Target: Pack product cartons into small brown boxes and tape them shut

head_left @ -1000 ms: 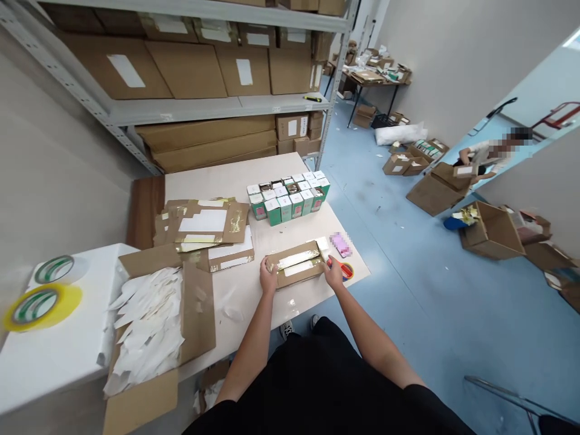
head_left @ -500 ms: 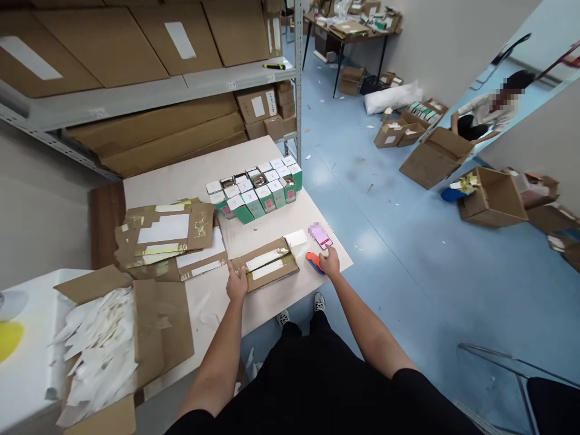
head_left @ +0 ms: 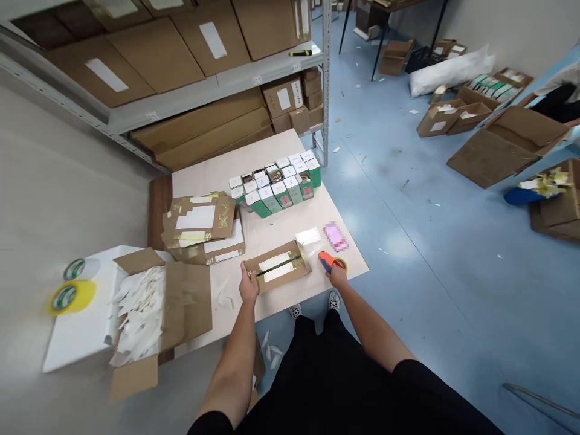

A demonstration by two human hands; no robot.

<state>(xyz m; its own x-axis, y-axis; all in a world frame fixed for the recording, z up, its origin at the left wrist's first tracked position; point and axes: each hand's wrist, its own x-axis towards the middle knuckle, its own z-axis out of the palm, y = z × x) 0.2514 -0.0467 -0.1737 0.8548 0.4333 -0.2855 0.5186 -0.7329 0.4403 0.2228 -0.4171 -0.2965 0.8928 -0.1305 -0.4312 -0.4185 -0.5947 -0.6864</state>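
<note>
A small cardboard box (head_left: 254, 263) with white label strips and a dark seam along its top lies near the table's front edge. My left hand (head_left: 249, 286) grips its left end, thumb and fingers around the side. Just beyond the box's right end, my right hand (head_left: 337, 276) is closed around an orange and blue tape dispenser (head_left: 327, 261), with a yellow tape roll showing beside the fingers. Shiny clear tape is visible at the box's right end. Behind it lie a white card or small box (head_left: 308, 236) and a blurred pink phone (head_left: 336, 236).
Green and white boxes (head_left: 283, 192) stand in rows farther back. Flattened cardboard (head_left: 199, 220) is stacked at left, near an open carton (head_left: 185, 296) of paper scraps. Tape rolls (head_left: 75, 296) sit on a white surface. A metal shelf (head_left: 217, 81) rises behind; another person's arm shows far right.
The view has swung, so the table scene sits farther right. More of the dispenser's yellow roll shows beside my right hand. My left hand stays on the cardboard box.
</note>
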